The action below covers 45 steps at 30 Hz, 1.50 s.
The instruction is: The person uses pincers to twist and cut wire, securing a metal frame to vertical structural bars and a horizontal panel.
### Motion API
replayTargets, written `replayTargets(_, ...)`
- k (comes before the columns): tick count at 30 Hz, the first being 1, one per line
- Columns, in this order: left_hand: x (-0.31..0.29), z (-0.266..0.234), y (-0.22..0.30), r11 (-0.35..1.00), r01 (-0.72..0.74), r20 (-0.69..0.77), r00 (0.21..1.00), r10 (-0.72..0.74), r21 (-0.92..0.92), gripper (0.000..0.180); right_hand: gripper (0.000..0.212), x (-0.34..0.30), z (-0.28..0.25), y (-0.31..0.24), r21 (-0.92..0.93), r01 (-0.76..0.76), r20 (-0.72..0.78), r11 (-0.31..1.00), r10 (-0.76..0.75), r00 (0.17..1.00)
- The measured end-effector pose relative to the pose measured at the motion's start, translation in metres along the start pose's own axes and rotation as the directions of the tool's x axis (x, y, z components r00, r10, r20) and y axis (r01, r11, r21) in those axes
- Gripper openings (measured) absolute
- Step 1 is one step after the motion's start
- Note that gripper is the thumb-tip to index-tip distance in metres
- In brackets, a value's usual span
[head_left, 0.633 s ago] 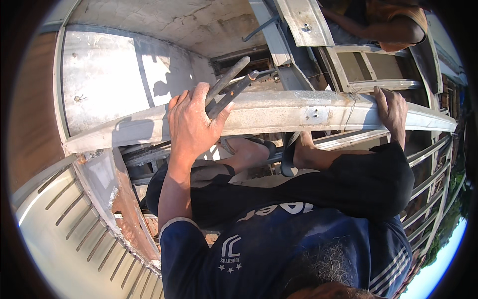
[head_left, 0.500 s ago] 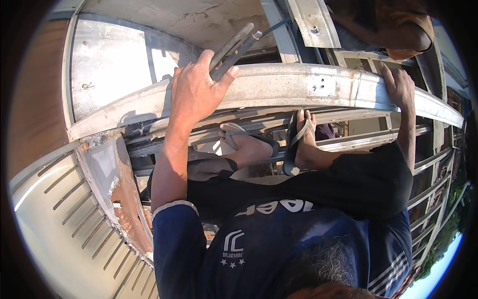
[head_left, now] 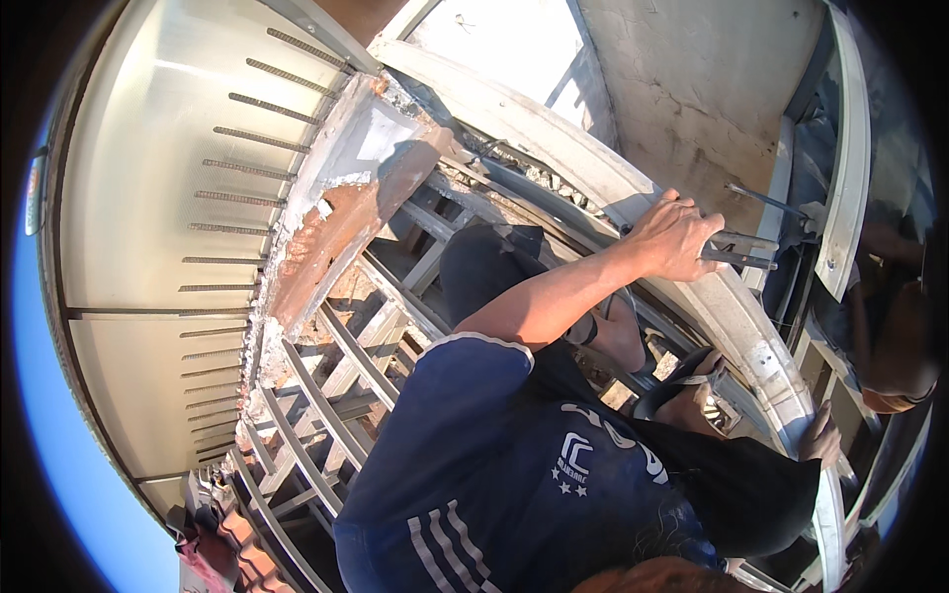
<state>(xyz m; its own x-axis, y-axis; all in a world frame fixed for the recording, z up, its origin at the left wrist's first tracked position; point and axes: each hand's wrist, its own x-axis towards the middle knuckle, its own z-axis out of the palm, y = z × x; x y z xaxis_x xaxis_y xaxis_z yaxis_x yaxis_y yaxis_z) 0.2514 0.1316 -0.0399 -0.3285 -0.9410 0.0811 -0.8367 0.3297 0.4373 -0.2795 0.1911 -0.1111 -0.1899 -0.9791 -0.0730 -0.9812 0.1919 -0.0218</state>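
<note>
My left hand [head_left: 677, 239] is closed around a tool with two grey, bar-like handles [head_left: 741, 249], whose working end is hidden by the hand. That fist rests on the upper side of a pale metal channel beam [head_left: 746, 331], which looks bent by the lens. Farther along the same beam, my right hand [head_left: 820, 438] has its fingers curled over the edge and holds it. Below the beam are my feet in dark flip-flops [head_left: 682, 381], set among the metal framing.
On the left stands a pale panel [head_left: 129, 237] with a row of dark ribbed strips. Beside it runs a broken concrete edge [head_left: 316, 227]. Open metal truss bars [head_left: 316, 465] lie below, with roof tiles [head_left: 252, 544]. Another person [head_left: 890, 326] is in shadow at the right.
The view has swung left, bringing in more of the pale panel, truss bars and sky. Both hands stay on the beam, and the two-handled tool is still in my left hand.
</note>
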Motion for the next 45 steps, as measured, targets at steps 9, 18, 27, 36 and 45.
replayTargets(9, 0.087, -0.024, 0.001, 0.985, 0.143, 0.064, 0.988, -0.137, -0.094, 0.055, 0.063, 0.138, -0.014, 0.037, -0.080, 0.220, 0.000, 0.972, -0.220, 0.975)
replayTargets(18, 0.033, -0.008, 0.002, 0.998, -0.029, -0.106, 0.994, 0.023, -0.062, 0.055, 0.071, 0.034, -0.028, -0.020, 0.025, 0.027, -0.100, 0.999, -0.025, 0.995)
replayTargets(27, -0.024, -0.116, 0.024, 0.691, -0.117, -0.259, 0.960, -0.106, -0.713, 0.041, 0.059, 0.114, -0.022, 0.002, -0.069, 0.267, -0.366, 0.961, -0.274, 0.889)
replayTargets(36, -0.171, -0.216, 0.065, 0.846, 0.130, -0.310, 0.893, -0.326, -0.516, 0.033, 0.063, 0.043, -0.140, -0.111, 0.569, 0.589, -0.431, 0.574, -0.402, 0.808)
replayTargets(45, -0.214, -0.228, 0.120, 0.949, 0.304, -0.174, 0.942, -0.287, 0.082, 0.041, 0.096, -0.071, -0.175, -0.226, 0.544, 0.834, -0.272, 0.099, -0.919, 0.286)
